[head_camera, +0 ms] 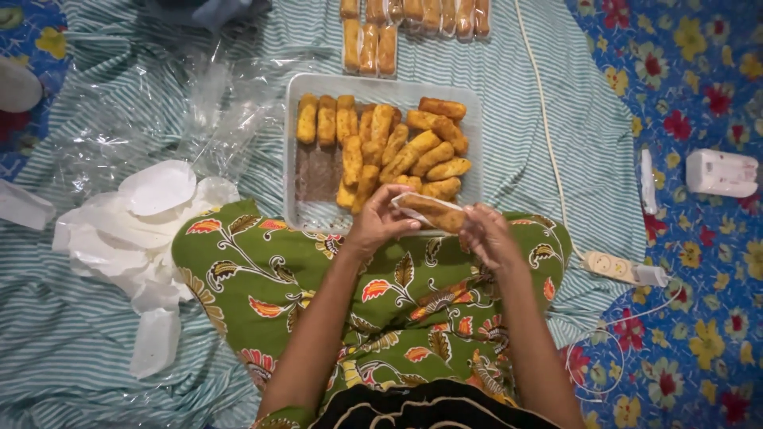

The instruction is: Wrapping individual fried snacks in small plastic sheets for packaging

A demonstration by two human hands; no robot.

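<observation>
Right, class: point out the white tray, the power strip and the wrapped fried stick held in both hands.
white tray (314, 213): head view, bare floor near its left wall.
power strip (610, 266): head view, middle of its body.
wrapped fried stick (429, 211): head view, its middle.

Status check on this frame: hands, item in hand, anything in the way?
Left hand and right hand both grip one breaded stick, half in clear wrap. White tray of sticks right behind. Nothing in the way.

golden fried stick (429, 211), half-wrapped, lying level
</observation>
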